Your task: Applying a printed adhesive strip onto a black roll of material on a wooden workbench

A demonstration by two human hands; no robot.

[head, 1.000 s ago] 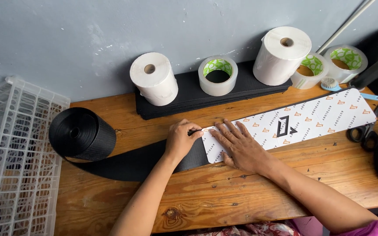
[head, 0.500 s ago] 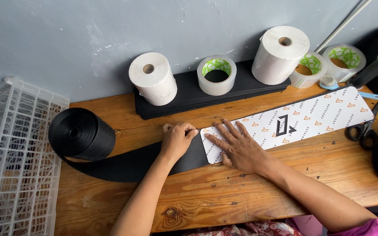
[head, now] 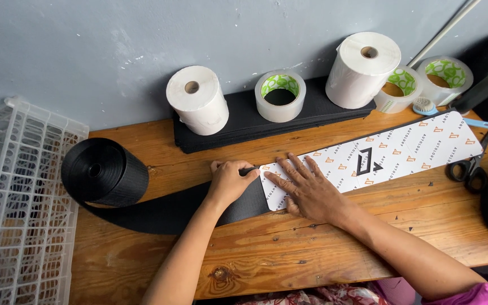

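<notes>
Black webbing strip [head: 170, 212] | unrolled from roll [head: 104, 172] at left across wooden surface [head: 289, 254] | left hand [head: 230, 182] now curled, gripping strip's end | right hand [head: 309, 189] flat, fingers spread, still pressing patterned white card [head: 402, 152] over it

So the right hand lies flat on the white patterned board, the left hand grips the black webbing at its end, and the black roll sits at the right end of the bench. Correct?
Not quite. The head view shows the black roll at the left end of the bench, beside the white plastic crate. The rest holds: right hand flat on the white patterned board, left hand on the black webbing.
</notes>
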